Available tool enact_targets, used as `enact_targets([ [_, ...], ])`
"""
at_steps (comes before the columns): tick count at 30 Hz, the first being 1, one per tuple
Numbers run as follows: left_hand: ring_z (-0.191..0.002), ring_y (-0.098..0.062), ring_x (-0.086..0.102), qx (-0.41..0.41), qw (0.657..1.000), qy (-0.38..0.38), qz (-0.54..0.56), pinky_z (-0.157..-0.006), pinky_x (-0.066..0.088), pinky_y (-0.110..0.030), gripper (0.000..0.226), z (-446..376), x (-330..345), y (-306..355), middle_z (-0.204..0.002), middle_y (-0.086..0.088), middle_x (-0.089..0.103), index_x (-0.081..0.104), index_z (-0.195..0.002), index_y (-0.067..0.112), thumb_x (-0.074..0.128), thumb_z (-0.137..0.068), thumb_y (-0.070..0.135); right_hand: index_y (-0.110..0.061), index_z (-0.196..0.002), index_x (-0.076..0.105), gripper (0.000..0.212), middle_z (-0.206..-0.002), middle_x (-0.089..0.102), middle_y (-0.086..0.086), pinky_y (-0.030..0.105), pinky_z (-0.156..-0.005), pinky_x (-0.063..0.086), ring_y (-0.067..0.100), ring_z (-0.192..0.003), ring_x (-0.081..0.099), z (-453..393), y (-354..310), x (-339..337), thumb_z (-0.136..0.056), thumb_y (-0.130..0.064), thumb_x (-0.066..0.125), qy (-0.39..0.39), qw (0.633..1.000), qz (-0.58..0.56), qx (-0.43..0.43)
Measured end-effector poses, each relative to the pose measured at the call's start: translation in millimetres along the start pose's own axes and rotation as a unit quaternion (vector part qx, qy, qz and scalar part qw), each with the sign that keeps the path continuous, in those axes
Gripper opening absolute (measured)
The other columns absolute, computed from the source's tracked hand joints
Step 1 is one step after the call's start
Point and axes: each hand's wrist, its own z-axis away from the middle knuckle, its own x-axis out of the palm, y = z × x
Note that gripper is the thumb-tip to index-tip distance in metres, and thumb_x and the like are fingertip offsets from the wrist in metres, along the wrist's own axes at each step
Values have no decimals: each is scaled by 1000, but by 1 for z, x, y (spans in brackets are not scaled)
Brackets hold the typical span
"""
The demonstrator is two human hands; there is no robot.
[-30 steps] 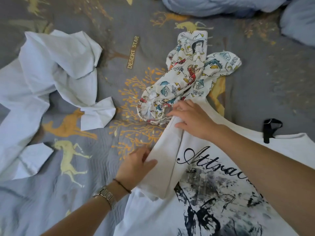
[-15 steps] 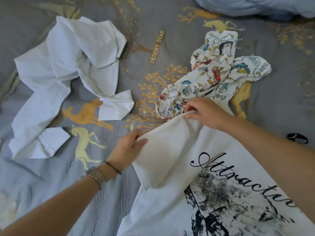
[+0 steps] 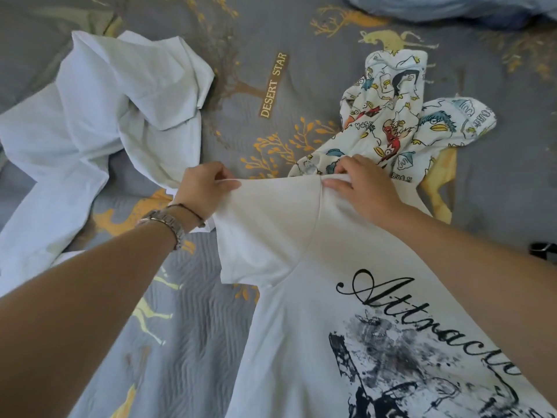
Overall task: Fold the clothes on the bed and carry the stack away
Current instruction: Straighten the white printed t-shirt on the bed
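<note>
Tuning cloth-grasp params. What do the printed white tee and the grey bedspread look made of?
Printed white tee: looks like soft knit jersey, probably cotton, matte; it drapes and stretches smoothly between the left hand and right hand.
Grey bedspread: appears quilted woven fabric, matte; stitched wavy ridges show.

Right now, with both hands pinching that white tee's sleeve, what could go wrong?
1. The cartoon-print garment touches the right hand; it may get dragged into the fold.
2. The left hand hovers near the crumpled white shirt, which could snag.
3. The printed tee lies wrinkled, so the sleeve may fold unevenly.
</note>
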Motion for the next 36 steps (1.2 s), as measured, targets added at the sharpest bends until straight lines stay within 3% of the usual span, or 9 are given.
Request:
enact_targets([
  [4, -101, -31, 57, -30, 999, 1, -17, -86, 45, -37, 15, 0, 16, -5, -101, -15, 67, 65, -92, 9, 65, -81, 19, -7, -97, 55, 40, -99, 55, 13, 36, -81, 33, 30, -99, 49, -2, 5, 13, -86, -46, 58, 6, 997, 70, 9],
  [9, -98, -31, 56, 9, 998, 59, -14, -82, 46, -39, 18, 9, 9, -1, -106, -13, 59, 61, -98, 10, 64, -83, 18, -10, -107, 54, 45, -109, 51, 13, 41, -90, 33, 31, -107, 45, 5, 4, 6, -85, -49, 57, 22, 993, 115, 13],
  [15, -97, -30, 57, 48, 993, 101, -37, -79, 48, -44, 22, 53, -11, 4, -108, -12, 58, 57, -107, 7, 57, -88, 18, -10, -115, 53, 33, -115, 53, 13, 42, -90, 37, 33, -107, 50, 47, 5, -38, -88, -27, 58, 47, 992, 110, 28],
  [18, -89, -26, 61, 61, 994, 75, -54, -73, 49, -40, 16, 93, -14, 10, -101, -6, 63, 59, -101, 11, 54, -89, 20, -12, -110, 55, 23, -104, 63, 9, 40, -79, 47, 31, -96, 58, 91, 5, -56, -91, -24, 53, 7, 993, 111, 44],
  [21, -84, -28, 60, 102, 990, 28, -96, -65, 48, -40, 14, 146, -9, 20, -93, -7, 64, 61, -92, 10, 51, -90, 20, -14, -107, 55, 18, -101, 62, 7, 35, -72, 44, 28, -93, 58, 151, 5, -63, -91, -22, 50, -46, 987, 146, 42],
  [25, -86, -34, 60, 156, 961, -65, -219, -64, 43, -37, 18, 220, 6, 21, -91, -12, 63, 60, -94, 11, 46, -91, 22, -15, -102, 55, 15, -102, 59, 6, 34, -75, 42, 26, -94, 56, 231, 4, -66, -93, -22, 46, -117, 968, 220, 35],
  [28, -87, -33, 60, 127, 945, -136, -268, -67, 41, -34, 16, 263, 11, 13, -94, -10, 63, 58, -89, 15, 44, -91, 23, -15, -103, 56, 16, -101, 59, 4, 33, -74, 43, 23, -93, 57, 287, 3, -69, -94, -23, 44, -128, 967, 217, 45],
  [32, -84, -30, 57, 95, 951, -170, -240, -67, 38, -32, 13, 311, 15, -2, -95, -9, 62, 50, -81, 19, 42, -92, 19, -15, -101, 56, 14, -98, 60, 2, 30, -67, 45, 21, -88, 57, 354, 3, -69, -93, -22, 47, -113, 974, 177, 89],
  [36, -89, -27, 57, 83, 944, -199, -250, -65, 39, -30, 14, 345, 18, -19, -102, -7, 60, 54, -100, 14, 42, -94, 18, -16, -101, 55, 13, -97, 59, 1, 32, -69, 45, 22, -90, 58, 421, 2, -58, -93, -21, 47, -106, 972, 137, 156],
])
